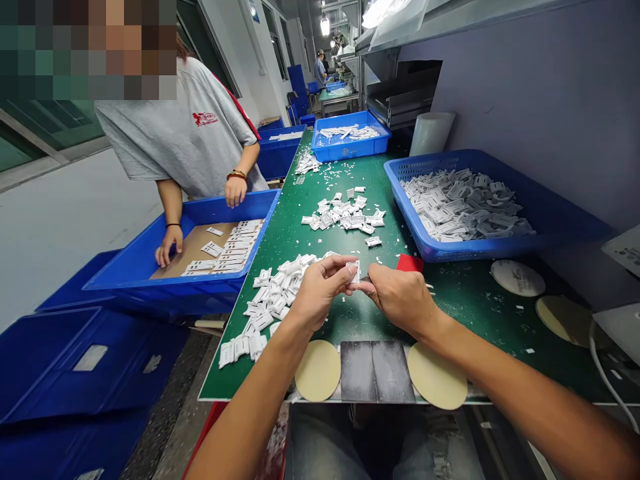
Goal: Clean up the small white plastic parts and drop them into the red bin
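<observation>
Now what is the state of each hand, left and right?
Left hand: closed, pinching a white part.
Right hand: closed, thumb and fingers gripping a small tool, mostly hidden.

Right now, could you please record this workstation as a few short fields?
Left hand: pinching a small white part
Right hand: curled closed beside that part, its grip partly hidden
Table: green, with loose white piles
Right side: blue basket, heaped with white pieces
Near edge: two yellowish discs flanking dark pads
Across the table's left edge: co-worker at a blue bin
</observation>
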Demonstrator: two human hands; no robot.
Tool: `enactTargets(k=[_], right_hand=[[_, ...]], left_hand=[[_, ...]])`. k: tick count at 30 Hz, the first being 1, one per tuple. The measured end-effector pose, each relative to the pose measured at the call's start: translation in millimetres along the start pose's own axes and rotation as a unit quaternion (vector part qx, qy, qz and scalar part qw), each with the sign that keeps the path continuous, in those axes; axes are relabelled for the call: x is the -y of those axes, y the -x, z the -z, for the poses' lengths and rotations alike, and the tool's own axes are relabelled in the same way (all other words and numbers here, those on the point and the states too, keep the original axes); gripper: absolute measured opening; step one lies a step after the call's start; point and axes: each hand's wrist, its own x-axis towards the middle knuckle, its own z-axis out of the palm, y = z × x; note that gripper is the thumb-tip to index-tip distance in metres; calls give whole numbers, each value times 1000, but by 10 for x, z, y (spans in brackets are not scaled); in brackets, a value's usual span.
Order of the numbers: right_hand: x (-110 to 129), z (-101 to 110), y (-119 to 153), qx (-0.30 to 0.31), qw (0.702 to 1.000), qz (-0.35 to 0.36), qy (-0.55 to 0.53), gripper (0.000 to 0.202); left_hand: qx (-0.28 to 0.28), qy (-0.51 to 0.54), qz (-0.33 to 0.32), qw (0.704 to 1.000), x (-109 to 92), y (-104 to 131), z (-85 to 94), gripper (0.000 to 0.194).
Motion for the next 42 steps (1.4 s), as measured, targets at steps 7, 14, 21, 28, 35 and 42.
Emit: enactTargets(k=[7, 14, 21, 28, 35, 42], right_hand=[[-7, 24, -11, 22, 998, 15, -61, 53], [-17, 65, -49, 50, 966, -37, -250, 31], [-5, 112, -64, 59, 955, -64, -285, 30], [-24, 122, -47, 23, 991, 2, -135, 50], [-18, 77, -45, -5, 999, 28, -31, 55], [-8, 61, -35, -15, 999, 29, 5, 55]], left_hand=[[-17, 3, -13, 1000, 2, 1, -17, 32], [-7, 5, -42, 999, -32, 7, -33, 30], [33, 71, -14, 997, -13, -9, -11, 28], [20, 75, -1, 997, 29, -9, 4, 26], [31, 73, 11, 997, 42, -10, -5, 26], [25, 68, 15, 997, 50, -10, 0, 24]])
